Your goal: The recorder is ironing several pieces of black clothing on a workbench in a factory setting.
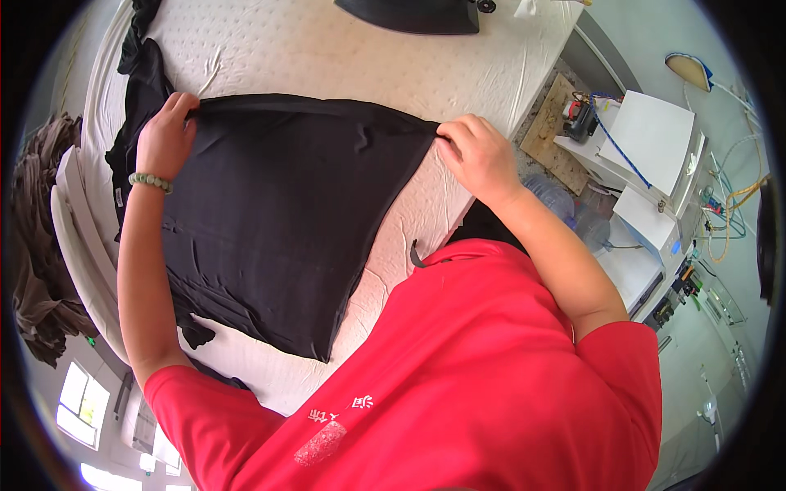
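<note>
Blk garment (270, 213) lies flat w/ some wrinkles on white padded table (270, 49), btwn 9 & 10 o'clock from view centre. L hand (166, 135), at 10, pinches its far edge, fingers curled over cloth; green bead bracelet (151, 182) on that wrist. R hand (481, 159), btwn 1 & 2, pinches garment's far R corner w/ thumb & fingers. Small white tag (119, 196) at garment's 9 o'clock edge, too tiny to read. Red shirt (491, 360), approx 5, bears white print (321, 442) nr 7: characters + speckled block. Dark iron (409, 12) at 12, partly cut off.
</note>
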`<action>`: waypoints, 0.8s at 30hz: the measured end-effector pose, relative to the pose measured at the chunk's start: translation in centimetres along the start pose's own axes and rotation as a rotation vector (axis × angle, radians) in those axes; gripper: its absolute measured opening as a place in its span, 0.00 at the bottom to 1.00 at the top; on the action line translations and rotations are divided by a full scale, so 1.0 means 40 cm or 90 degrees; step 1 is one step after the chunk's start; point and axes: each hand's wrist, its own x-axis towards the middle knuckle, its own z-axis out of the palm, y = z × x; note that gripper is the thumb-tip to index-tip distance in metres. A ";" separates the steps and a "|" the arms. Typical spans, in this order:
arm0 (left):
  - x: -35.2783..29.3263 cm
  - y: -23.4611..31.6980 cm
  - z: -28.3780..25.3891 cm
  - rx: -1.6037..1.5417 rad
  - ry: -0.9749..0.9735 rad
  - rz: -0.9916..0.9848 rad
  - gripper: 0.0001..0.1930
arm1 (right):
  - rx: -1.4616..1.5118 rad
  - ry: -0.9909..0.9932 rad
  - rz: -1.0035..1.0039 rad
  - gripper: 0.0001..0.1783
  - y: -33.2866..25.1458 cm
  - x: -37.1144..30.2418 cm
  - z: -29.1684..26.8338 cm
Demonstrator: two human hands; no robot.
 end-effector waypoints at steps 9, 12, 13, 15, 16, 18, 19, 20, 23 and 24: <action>0.043 -0.078 -0.034 -0.276 -0.072 -0.074 0.07 | 0.231 -0.102 0.290 0.06 -0.048 0.095 -0.091; 0.046 -0.106 -0.044 -0.166 -0.074 0.022 0.07 | 0.286 -0.368 0.205 0.06 -0.094 0.066 -0.150; 0.045 -0.109 -0.048 -0.121 -0.042 0.079 0.07 | 0.303 -0.341 0.179 0.06 -0.097 0.065 -0.155; 0.052 -0.106 -0.049 -0.107 -0.050 0.053 0.07 | 0.380 -0.378 0.261 0.06 -0.091 0.064 -0.150; 0.061 -0.101 -0.046 -0.089 -0.014 0.039 0.07 | 0.419 -0.404 0.306 0.06 -0.078 0.068 -0.141; 0.080 -0.085 -0.029 -0.065 0.042 0.016 0.07 | 0.365 -0.329 0.321 0.06 -0.031 0.101 -0.107; 0.090 -0.076 -0.014 -0.048 0.076 -0.002 0.06 | 0.305 -0.273 0.384 0.07 -0.014 0.107 -0.088; 0.100 -0.067 0.006 -0.031 0.107 -0.018 0.05 | 0.328 -0.291 0.365 0.07 -0.003 0.106 -0.072; 0.128 -0.051 0.061 -0.008 0.151 -0.048 0.05 | 0.233 -0.229 0.313 0.08 0.021 0.108 -0.035; 0.133 -0.045 0.071 0.004 0.160 -0.072 0.05 | 0.236 -0.215 0.297 0.08 0.022 0.105 -0.031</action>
